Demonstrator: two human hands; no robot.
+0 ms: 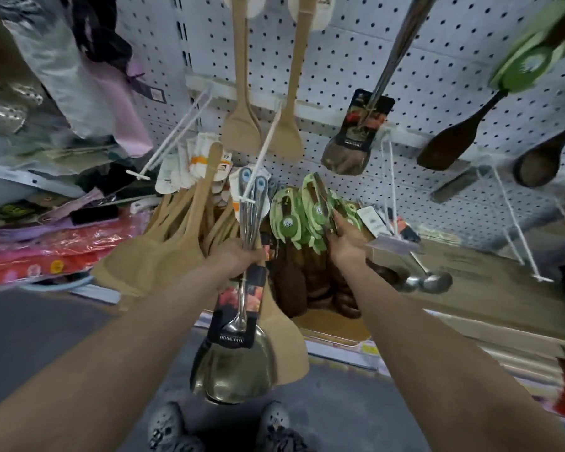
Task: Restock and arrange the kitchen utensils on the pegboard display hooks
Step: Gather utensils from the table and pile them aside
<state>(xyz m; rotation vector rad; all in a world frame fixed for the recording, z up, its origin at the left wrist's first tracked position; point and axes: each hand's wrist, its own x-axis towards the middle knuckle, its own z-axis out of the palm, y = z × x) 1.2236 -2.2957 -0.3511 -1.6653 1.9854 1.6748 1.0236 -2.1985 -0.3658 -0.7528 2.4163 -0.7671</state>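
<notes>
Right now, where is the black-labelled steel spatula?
Head view, lower centre: the steel spatula hangs head-down from the left hand, against a wooden spatula.

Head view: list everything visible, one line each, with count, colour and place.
pegboard: one, white, dark holes, behind.
hooks: several, white, bare, left of centre.
hanging spatulas: at least two, pale wood, top centre.
hanging turner: one, steel, dark card, right of centre.
dark spoons: two, brown, upper right.
spatula pile: many, pale wood, lower left.
green-carded utensils: many, dark wood, centre.
ladles: at least two, steel, right shelf.
steel turners: several, plus one wooden spatula, in left hand.
shoes: two, grey, bottom.
left hand: grips steel turners.
right hand: fingers grip a green-carded utensil.
</notes>
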